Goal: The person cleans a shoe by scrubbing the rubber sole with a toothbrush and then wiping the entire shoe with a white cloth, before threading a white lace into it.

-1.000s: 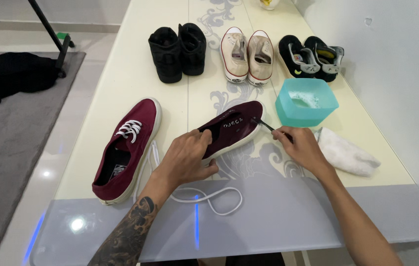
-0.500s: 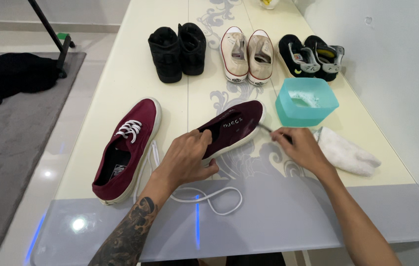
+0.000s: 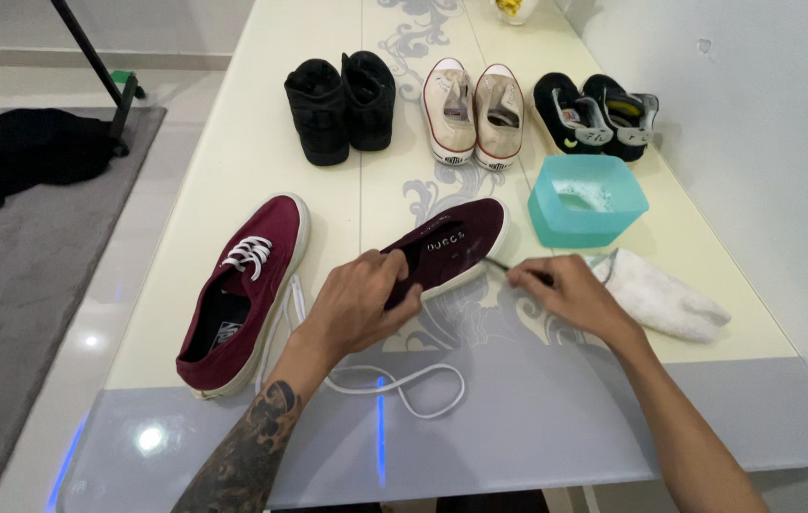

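My left hand (image 3: 358, 304) grips a dark maroon shoe (image 3: 456, 239) by its heel end and holds it tilted on its side on the table (image 3: 233, 171). My right hand (image 3: 565, 293) pinches a thin dark tool (image 3: 497, 267) whose tip touches the shoe's side near the white sole. The matching maroon shoe (image 3: 243, 290) with white laces lies to the left. A loose white lace (image 3: 404, 385) curls on the table below my left hand.
A teal tub (image 3: 586, 199) of soapy water sits right of the shoe, a white cloth (image 3: 660, 296) beside it. Black boots (image 3: 339, 103), cream sneakers (image 3: 475, 112) and black sneakers (image 3: 599, 112) line the far end. A white wall (image 3: 765, 142) is at right.
My right hand has shifted slightly left, bringing the tool's tip along the shoe's side. My left hand keeps its hold.
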